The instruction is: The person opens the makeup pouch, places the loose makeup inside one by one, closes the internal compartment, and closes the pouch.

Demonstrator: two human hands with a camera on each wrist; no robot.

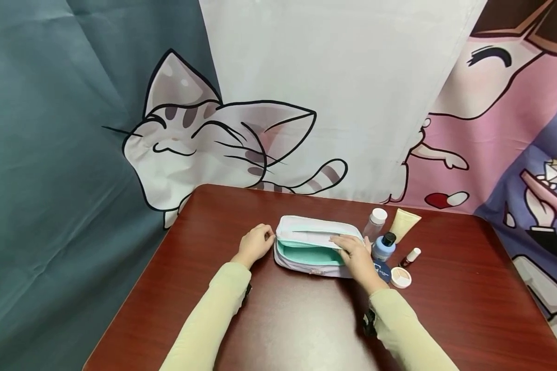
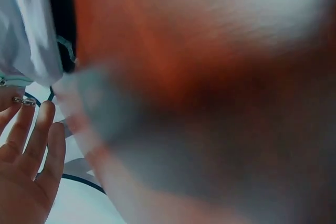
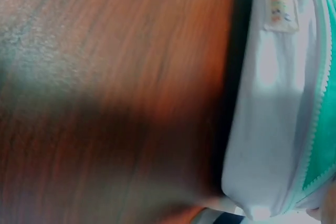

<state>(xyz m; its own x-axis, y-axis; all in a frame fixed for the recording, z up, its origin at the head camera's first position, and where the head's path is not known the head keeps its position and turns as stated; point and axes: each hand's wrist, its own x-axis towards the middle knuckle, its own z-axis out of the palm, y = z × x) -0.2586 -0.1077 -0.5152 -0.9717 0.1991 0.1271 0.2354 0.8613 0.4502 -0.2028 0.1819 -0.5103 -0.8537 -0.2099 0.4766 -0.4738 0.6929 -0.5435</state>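
A white zip pouch (image 1: 316, 225) with a mint-green lining lies on the table, its zip undone and its front gaping. At its left end, my left hand (image 1: 256, 244) has bent fingers close together. In the left wrist view, a small metal chain zipper pull (image 2: 24, 101) shows at those fingertips, pinched there. My right hand (image 1: 356, 253) reaches over the pouch's right end, gripping the lid's edge with the thumb side at the opening. The right wrist view shows the pouch front (image 3: 265, 103) with a small label, and only a sliver of that hand.
Right of the pouch stand a clear white-capped bottle (image 1: 374, 224), a cream tube (image 1: 404, 224) and a blue black-capped bottle (image 1: 383, 247). Beside them are a dark blue round case (image 1: 382, 271), a small white-capped vial (image 1: 410, 257) and a round compact (image 1: 401, 277). A printed cloth (image 1: 278, 77) hangs behind the table (image 1: 241, 330).
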